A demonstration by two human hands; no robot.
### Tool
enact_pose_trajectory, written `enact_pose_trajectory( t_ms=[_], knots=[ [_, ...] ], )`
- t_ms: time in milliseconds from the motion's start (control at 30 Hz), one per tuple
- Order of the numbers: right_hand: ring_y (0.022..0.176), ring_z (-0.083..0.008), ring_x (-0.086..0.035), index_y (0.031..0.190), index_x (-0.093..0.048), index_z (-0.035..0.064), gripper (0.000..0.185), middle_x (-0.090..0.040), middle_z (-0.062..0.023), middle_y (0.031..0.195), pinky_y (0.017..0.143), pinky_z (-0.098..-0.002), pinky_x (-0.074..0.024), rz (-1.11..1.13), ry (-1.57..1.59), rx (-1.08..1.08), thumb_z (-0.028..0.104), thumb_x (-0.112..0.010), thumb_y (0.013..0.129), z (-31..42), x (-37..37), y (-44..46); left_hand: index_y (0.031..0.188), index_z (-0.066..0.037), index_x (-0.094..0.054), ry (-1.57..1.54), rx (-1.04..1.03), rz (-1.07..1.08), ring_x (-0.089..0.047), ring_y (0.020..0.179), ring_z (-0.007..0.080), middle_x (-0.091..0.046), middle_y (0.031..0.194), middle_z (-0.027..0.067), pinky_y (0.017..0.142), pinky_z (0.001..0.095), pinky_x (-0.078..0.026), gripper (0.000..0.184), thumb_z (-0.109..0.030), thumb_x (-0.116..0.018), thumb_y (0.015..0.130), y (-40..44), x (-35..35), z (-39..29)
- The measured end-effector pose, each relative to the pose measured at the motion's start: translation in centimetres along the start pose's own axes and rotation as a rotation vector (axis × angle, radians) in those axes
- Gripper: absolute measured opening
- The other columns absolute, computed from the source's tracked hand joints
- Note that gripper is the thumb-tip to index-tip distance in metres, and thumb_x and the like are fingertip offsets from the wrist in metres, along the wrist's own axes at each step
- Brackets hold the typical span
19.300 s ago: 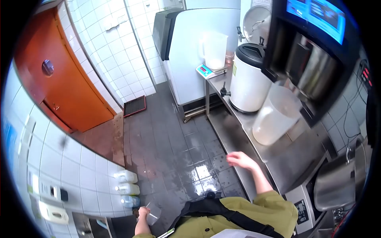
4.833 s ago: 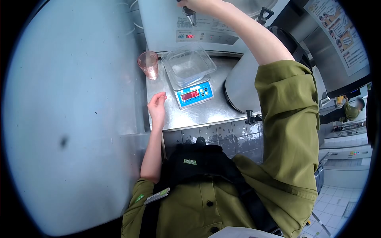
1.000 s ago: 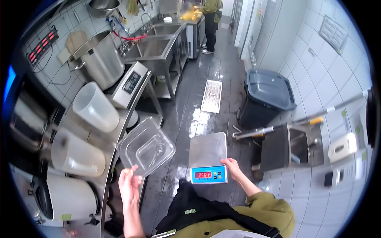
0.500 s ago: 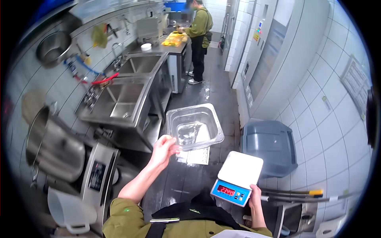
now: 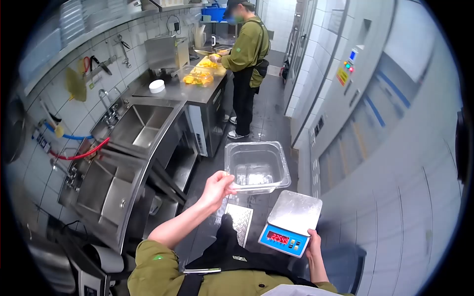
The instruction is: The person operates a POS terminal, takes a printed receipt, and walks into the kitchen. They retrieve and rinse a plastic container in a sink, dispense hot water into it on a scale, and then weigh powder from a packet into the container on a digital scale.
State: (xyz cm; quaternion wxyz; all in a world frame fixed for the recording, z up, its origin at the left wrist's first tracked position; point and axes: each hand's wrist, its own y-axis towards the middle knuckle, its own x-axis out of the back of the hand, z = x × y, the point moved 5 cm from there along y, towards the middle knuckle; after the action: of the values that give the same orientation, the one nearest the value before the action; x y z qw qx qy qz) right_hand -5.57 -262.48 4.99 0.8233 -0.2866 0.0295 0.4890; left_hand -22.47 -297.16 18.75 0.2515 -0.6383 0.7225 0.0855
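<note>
The left hand [image 5: 215,190] pinches a clear plastic tub [image 5: 259,186] by its rim. The right hand [image 5: 314,245], apart from it, grips a digital scale [image 5: 291,217]. Both things are picked up, but not set down yet. The tub looks empty.

Scale display [image 5: 278,238]: red digits, 225 first — last ones blurred. Yellow cabinet label [image 5: 342,76] — too small to read.
</note>
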Motion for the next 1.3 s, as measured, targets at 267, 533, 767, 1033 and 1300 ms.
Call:
enact_pose_trajectory(
  t_ms=[267, 533, 767, 1033, 1300],
  knots=[
    [0.093, -0.0265, -0.054, 0.107, -0.046, -0.0058, 0.044, -0.055, -0.0157, 0.1, 0.082, -0.0364, -0.0433, -0.067, 0.024, 0.021, 0.021, -0.053, 0.073, 9.3, -10.0, 26.9, 0.073, -0.006, -0.046, 0.01, 0.025, 0.084, -0.055, 0.058, 0.0119, -0.05, 0.067, 0.002, 0.053, 0.0262, -0.049, 0.012, -0.01, -0.055, 0.081, 31.8, -7.1, -2.9],
    [0.081, -0.0205, -0.056, 0.093, -0.05, -0.009, 0.037, -0.056, -0.0148, 0.088, 0.073, -0.0291, -0.044, -0.199, -0.061, 0.087, 0.02, -0.057, 0.071, 20.7, -14.5, 54.0, 0.077, -0.006, -0.048, -0.065, 0.043, 0.11, -0.06, 0.065, 0.0173, -0.055, 0.087, 0.0063, 0.054, 0.0247, -0.047, 0.008, -0.009, -0.053, 0.082, 63.5, -17.7, -1.5],
    [0.072, -0.0122, -0.049, 0.085, -0.053, -0.0037, 0.033, -0.053, -0.0057, 0.077, 0.065, -0.0229, -0.0387, -0.112, -0.269, 0.061, 0.023, -0.062, 0.069, 32.1, -23.4, 81.5, 0.081, -0.005, -0.048, -0.149, 0.024, -0.053, -0.059, 0.065, 0.0155, -0.054, 0.081, 0.0048, 0.055, 0.0248, -0.048, 0.006, -0.01, -0.051, 0.083, 85.9, -25.7, -4.0],
    [0.073, -0.0127, -0.051, 0.089, -0.054, -0.0056, 0.037, -0.055, -0.0072, 0.079, 0.064, -0.0236, -0.0407, 0.035, -0.134, 0.006, 0.024, -0.063, 0.069, 38.9, -40.4, 110.5, 0.078, -0.007, -0.046, -0.281, -0.094, -0.113, -0.058, 0.063, 0.0149, -0.051, 0.07, 0.0019, 0.054, 0.0254, -0.049, 0.007, -0.009, -0.051, 0.083, 111.9, -27.1, -9.3],
    [0.069, -0.0127, -0.049, 0.087, -0.054, -0.0055, 0.034, -0.052, -0.0053, 0.074, 0.063, -0.0234, -0.0393, 0.152, -0.257, -0.017, 0.022, -0.062, 0.069, 47.6, -57.0, 131.4, 0.08, -0.007, -0.047, -0.45, -0.247, -0.333, -0.06, 0.062, 0.0167, -0.054, 0.075, 0.003, 0.051, 0.024, -0.05, 0.004, -0.008, -0.05, 0.082, 134.3, -24.7, -16.1]
  ],
)
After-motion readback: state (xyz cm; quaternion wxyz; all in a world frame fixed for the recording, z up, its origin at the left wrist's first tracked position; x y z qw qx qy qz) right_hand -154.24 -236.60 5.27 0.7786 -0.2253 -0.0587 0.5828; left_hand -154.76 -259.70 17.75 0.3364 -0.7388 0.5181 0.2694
